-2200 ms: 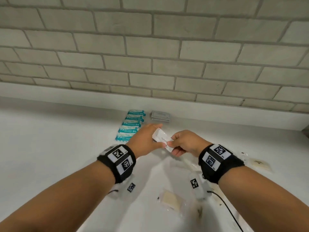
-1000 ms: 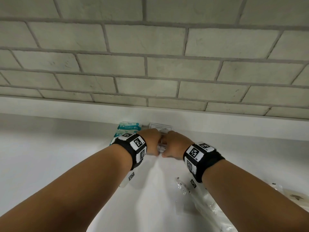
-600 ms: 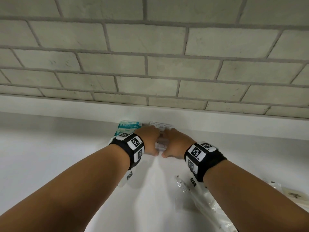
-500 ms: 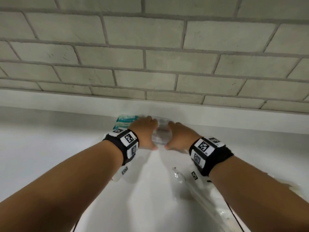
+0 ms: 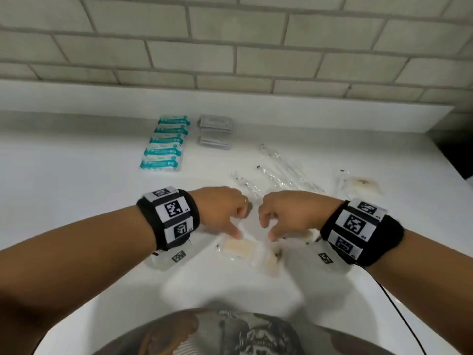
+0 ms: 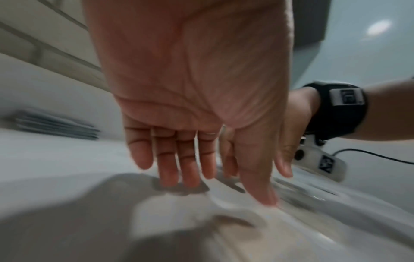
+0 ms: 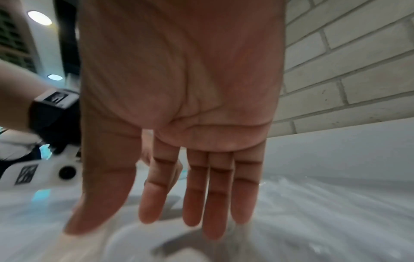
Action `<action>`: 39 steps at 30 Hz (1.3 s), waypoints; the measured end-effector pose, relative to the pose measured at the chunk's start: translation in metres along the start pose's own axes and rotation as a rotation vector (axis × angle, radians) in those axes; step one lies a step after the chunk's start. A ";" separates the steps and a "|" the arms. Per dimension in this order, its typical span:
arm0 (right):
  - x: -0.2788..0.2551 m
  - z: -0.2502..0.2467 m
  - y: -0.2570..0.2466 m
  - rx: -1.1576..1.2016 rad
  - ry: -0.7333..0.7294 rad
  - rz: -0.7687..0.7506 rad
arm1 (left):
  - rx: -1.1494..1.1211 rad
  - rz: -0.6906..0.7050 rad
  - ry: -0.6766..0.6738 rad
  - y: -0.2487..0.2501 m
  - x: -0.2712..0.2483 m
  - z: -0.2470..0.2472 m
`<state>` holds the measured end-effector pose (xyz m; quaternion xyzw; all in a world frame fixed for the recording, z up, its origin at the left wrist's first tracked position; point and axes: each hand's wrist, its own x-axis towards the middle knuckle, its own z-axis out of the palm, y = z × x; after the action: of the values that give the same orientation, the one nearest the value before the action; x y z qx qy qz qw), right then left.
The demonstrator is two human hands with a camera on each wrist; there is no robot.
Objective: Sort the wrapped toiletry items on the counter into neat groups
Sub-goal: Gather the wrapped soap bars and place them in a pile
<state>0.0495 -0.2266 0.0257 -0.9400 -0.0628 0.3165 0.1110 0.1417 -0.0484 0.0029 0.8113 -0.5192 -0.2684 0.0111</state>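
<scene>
Several teal-and-white packets (image 5: 165,142) lie in a neat column near the back wall. Beside them on the right sit two small piles of grey packets (image 5: 215,123), one in front of the other (image 5: 214,141). Clear-wrapped long items (image 5: 281,170) lie scattered in the middle. Two clear sachets with beige pads (image 5: 236,248) (image 5: 272,260) lie nearest me. My left hand (image 5: 238,224) (image 6: 219,187) and right hand (image 5: 268,226) (image 7: 143,221) hover side by side just above these sachets. Both have straight fingers pointing down and hold nothing.
Another clear sachet with a beige pad (image 5: 361,184) lies at the right. The white counter (image 5: 76,188) ends at a brick wall behind and at a dark edge (image 5: 453,152) on the far right. A black cable (image 5: 399,316) trails from my right wrist.
Both hands were at the back by the wall, setting a packet down with the grey ones. They have since drawn back toward me, empty, over the clear sachets.
</scene>
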 end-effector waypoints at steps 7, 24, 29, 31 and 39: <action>-0.025 0.058 -0.010 -0.331 0.127 -0.103 | 0.005 -0.125 -0.002 0.036 -0.011 0.043; -0.110 0.058 0.058 0.245 0.348 0.203 | 0.261 0.084 0.152 0.114 0.043 0.023; -0.149 0.043 0.112 0.021 0.091 0.505 | 0.328 0.013 0.009 0.130 0.060 0.022; -0.154 0.048 0.115 -0.124 -0.138 0.551 | 0.327 0.007 0.011 0.131 0.064 0.024; -0.152 0.075 0.125 -0.276 -0.162 0.512 | 0.055 -0.142 0.118 0.139 0.087 0.025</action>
<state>-0.1101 -0.3635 0.0248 -0.9031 0.1253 0.3966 -0.1066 0.0423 -0.1798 -0.0140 0.8606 -0.4659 -0.2059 0.0005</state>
